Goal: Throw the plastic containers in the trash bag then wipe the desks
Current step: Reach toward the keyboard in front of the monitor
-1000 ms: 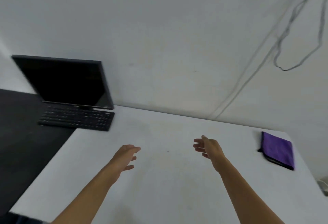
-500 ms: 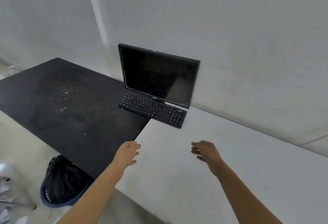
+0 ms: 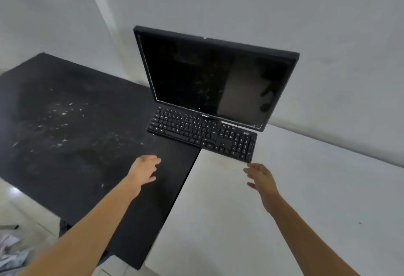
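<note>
Though no containers show, left hand (image 3: 144, 171) and right hand (image 3: 262, 180) hover spread, empty; speckled black desk (image 3: 65, 127), frame left, seems unwiped.

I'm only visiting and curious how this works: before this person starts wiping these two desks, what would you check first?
1. Left hand free: ok, open and empty above the black desk.
2. Right hand free: ok, open and empty above the white desk.
3. Cloth within reach: not ok, none in view.
4. Black desk clean: not ok, pale specks across it.
5. Keyboard out of the way: not ok, it lies across the seam between both desks, in front of the monitor.
</note>
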